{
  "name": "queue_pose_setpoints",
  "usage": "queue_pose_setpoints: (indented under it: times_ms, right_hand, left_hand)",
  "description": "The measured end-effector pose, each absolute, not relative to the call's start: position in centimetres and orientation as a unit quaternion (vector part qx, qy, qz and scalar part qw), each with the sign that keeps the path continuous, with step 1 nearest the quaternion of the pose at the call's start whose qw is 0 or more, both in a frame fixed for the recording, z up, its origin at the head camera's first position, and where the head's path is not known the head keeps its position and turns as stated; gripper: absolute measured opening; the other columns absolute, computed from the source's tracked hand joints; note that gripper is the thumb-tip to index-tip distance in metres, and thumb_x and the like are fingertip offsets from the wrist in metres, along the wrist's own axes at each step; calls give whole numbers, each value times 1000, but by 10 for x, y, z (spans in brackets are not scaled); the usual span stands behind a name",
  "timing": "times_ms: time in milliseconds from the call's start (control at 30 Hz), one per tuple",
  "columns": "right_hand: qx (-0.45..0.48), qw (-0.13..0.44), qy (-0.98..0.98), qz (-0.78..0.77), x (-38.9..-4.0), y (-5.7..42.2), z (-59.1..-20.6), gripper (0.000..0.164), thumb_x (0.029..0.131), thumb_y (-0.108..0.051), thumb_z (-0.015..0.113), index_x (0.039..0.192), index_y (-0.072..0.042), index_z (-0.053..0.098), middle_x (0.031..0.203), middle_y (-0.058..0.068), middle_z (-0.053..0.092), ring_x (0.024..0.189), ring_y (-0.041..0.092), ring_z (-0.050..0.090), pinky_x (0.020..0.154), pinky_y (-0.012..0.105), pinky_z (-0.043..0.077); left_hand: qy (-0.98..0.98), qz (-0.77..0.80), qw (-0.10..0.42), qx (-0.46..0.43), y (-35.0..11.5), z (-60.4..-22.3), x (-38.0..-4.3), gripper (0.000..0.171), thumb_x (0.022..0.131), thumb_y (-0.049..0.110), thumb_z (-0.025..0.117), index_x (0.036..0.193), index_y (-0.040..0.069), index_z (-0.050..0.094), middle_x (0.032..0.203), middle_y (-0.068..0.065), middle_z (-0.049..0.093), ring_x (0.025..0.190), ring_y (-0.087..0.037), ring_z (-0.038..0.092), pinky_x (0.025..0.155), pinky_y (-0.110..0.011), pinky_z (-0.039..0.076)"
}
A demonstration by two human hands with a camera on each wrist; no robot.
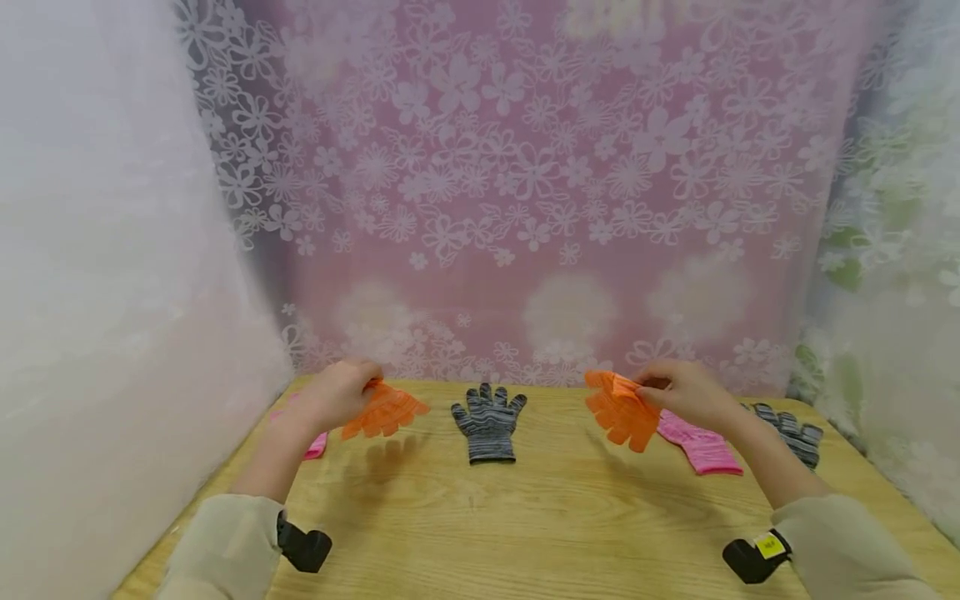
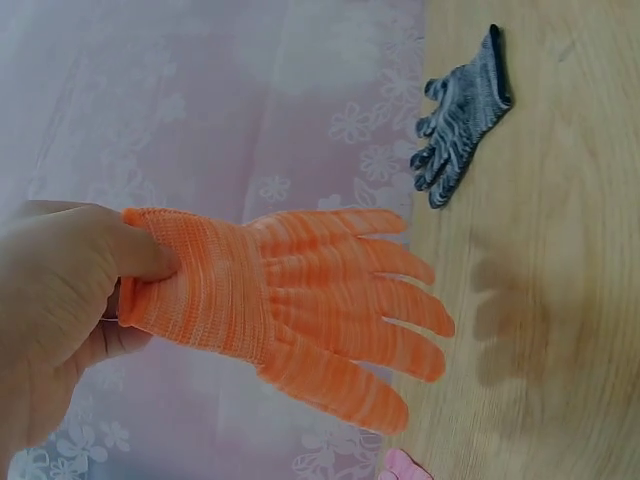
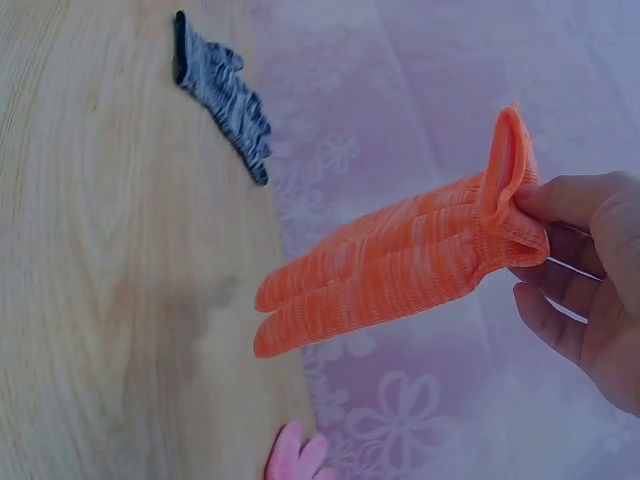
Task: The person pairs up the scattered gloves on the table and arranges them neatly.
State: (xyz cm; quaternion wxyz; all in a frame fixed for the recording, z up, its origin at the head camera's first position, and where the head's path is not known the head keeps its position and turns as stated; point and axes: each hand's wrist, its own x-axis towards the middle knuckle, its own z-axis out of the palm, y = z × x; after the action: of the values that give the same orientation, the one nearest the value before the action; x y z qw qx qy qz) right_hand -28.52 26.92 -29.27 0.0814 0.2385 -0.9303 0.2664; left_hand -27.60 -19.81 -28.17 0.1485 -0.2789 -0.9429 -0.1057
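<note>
Your left hand (image 1: 339, 395) and right hand (image 1: 692, 395) pinch orange knit gloves (image 1: 386, 410) (image 1: 626, 414) near the worktop's (image 1: 525, 521) far edge; slackening could drop either.

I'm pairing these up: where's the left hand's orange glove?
In the head view, left of centre, the left hand holds the orange glove above the table, between a pink glove and the middle grey glove.

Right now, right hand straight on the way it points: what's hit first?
Probably the pink floral curtain behind the table, beyond the orange glove the right hand holds; depth is unclear from the head view.
</note>
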Motion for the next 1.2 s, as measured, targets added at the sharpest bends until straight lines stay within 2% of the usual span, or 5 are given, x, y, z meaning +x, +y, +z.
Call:
queue_pose_setpoints:
  times_ms: [300,533,900,1067,1200]
  right_hand:
    - [266,113,-924,249,-272,258,-276,19,91,-17,60,103,-5,67,85,-3,63,76,14,58,66,32,49]
    - [297,118,-915,247,-269,249,-279,13,89,-15,62,98,-8,69,82,-7,62,72,8,57,63,28,48]
    - [307,109,-918,228,-269,241,-290,9,88,-13,64,95,-11,68,81,-9,61,73,7,57,64,27,48]
    - [322,111,-912,226,-267,236,-294,7,87,-12,64,93,-11,68,80,-10,60,71,6,56,62,26,47]
    - [331,117,-911,216,-267,234,-298,7,86,-8,65,90,-11,68,79,-10,59,70,4,55,62,26,48]
  left_hand:
    - [-920,-35,184,-345,-188,-290,-263,6,83,0,64,85,5,61,81,-2,55,71,-18,56,63,-27,48]
    - [-893,-4,203,-401,-183,-307,-258,16,78,-6,65,74,7,57,67,3,45,56,-8,40,51,-20,37]
    - [-922,-45,17,-384,-175,-337,-242,31,75,-9,58,64,14,41,64,8,24,58,-7,19,53,-24,18]
    - [-917,-31,3,-397,-172,-356,-238,30,82,-1,62,64,16,44,60,9,26,55,-6,20,50,-22,21]
    - [-909,11,29,-416,-170,-369,-236,21,84,9,65,69,17,54,62,10,38,54,-4,31,49,-19,29]
